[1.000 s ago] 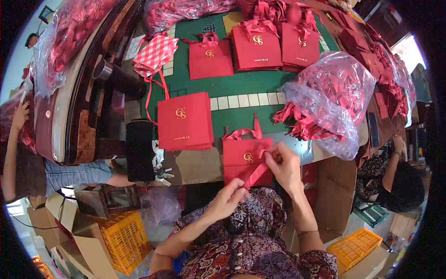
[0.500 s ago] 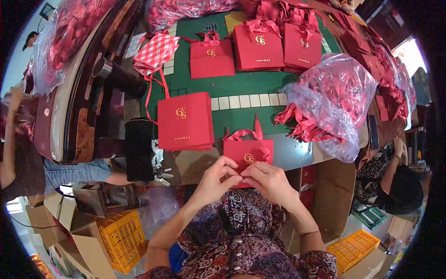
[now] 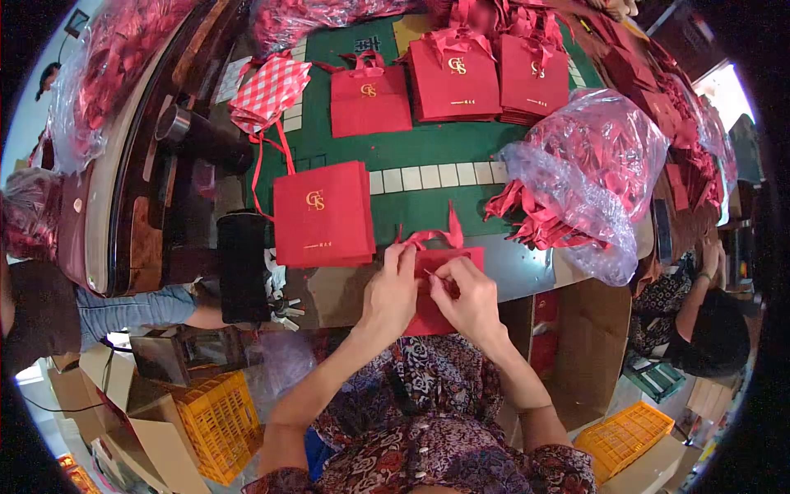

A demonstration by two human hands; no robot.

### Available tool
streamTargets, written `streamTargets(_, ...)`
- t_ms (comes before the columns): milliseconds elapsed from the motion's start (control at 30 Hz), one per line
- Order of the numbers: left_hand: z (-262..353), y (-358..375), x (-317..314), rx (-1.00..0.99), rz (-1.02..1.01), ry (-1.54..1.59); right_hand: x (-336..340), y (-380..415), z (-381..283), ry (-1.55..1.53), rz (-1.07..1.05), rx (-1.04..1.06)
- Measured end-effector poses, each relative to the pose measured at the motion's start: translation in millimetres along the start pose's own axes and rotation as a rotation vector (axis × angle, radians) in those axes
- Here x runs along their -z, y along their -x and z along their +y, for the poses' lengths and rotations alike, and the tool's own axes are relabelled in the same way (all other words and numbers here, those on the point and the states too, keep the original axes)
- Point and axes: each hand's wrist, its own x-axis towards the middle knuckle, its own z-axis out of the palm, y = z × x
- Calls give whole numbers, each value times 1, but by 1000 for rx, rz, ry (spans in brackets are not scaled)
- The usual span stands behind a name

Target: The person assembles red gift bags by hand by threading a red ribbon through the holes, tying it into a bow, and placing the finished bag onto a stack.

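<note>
A small red gift bag (image 3: 429, 319) with ribbon handles lies at the table's near edge. My left hand (image 3: 390, 288) is closed at its upper left side, gripping the bag near the base of the ribbon. Over the bag's front, my right hand (image 3: 466, 298) makes a pinch, with a small thin thing between thumb and forefinger that is too small to name. Left of my hands lies a stack of red bags (image 3: 323, 216) with gold lettering. A plastic sack of red ribbons (image 3: 588, 177) rests to the right.
More red bags (image 3: 454, 78) stand at the back of the green table mat (image 3: 329, 151). White tiles (image 3: 429, 176) form a row. A dark cup (image 3: 202, 136) and checked bundle (image 3: 270, 92) are at left. Orange crates (image 3: 216, 424) flank me below. Two people sit at the sides.
My hands have moved apart. The left went up to the bag's upper left side, and the right rose slightly. The bag's gold lettering is now out of sight.
</note>
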Motion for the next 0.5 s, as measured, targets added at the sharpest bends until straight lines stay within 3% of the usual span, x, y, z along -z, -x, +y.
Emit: streamTargets(500,9,0,4,-39,65,154,1,4,0,46,-44,-131)
